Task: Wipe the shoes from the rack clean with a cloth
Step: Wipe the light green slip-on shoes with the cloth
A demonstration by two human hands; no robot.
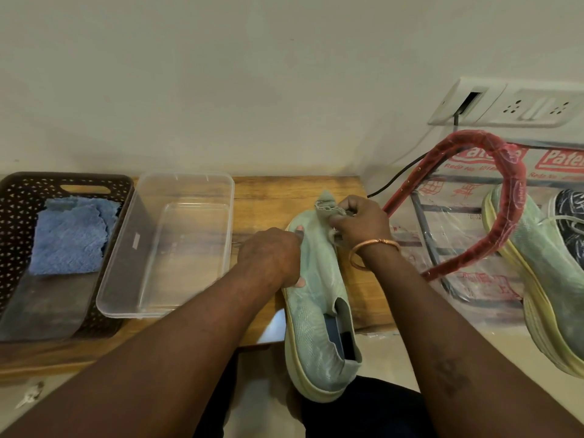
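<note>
A pale green knit shoe (316, 327) with a yellowish sole lies lengthwise on the wooden board (268, 197), heel toward me. My left hand (271, 254) grips its left side near the toe, fingers curled round the edge. Over the toe, my right hand (360, 222) pinches a small grey-green cloth (327, 203) against the shoe. A copper bangle sits on that wrist. A second green shoe (543, 273) rests on the rack at the right, with a dark shoe (572, 216) beside it.
A clear plastic tub (151, 295) stands left of the shoe. Further left, a dark perforated basket (19, 200) holds a blue cloth (72, 235). The plastic-wrapped rack with its red tube (518, 191) stands at the right. A wall socket panel (524, 102) and black cable are behind.
</note>
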